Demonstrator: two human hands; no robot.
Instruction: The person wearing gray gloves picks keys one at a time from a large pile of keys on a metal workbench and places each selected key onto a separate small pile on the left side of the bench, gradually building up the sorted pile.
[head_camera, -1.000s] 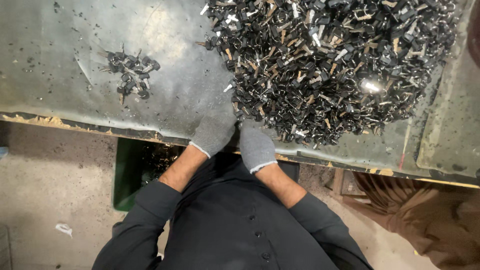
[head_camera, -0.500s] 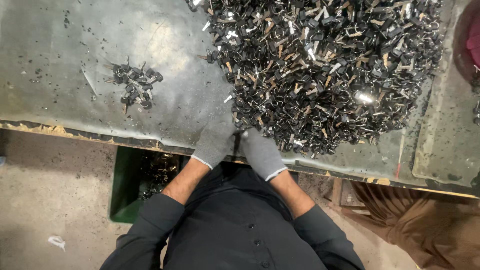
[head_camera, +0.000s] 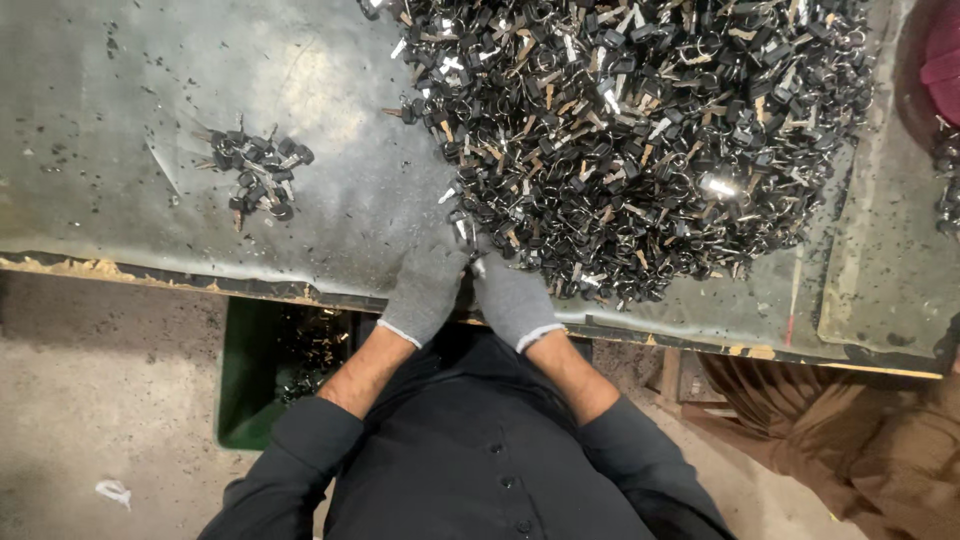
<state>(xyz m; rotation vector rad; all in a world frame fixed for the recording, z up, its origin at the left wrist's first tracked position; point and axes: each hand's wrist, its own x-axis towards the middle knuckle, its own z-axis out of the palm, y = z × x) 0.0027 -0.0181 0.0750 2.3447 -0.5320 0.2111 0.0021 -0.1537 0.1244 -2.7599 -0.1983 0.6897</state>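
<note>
Head view, the only one. The worktable (head_camera: 150, 90), a worn grey-green sheet, served as landmark. On its far right half lay a large heap of small parts (head_camera: 640, 130), black heads with bright metal shanks and rings, key-like; exact kind too small to tell. A small cluster of the same parts (head_camera: 255, 175) sat apart on the table's left half. Below the table's near edge stood a green bin (head_camera: 245, 370) with more parts inside.

Both hands wore grey knit gloves and met at the table's near edge, at the heap's lower left fringe. The left hand (head_camera: 425, 290) lay palm down, fingers curled toward a few parts at the fringe. The right hand (head_camera: 510, 300) sat touching it, fingers also curled over the same spot. Whether either actually pinched a part could not be told; the fingertips were hidden among the pieces.

Judgement on handling: each part looked light, stiff and hard, slippery on its metal end, and prone to snag neighbours by the rings. Best taken by the black head, one at a time, from the loose fringe.
</note>
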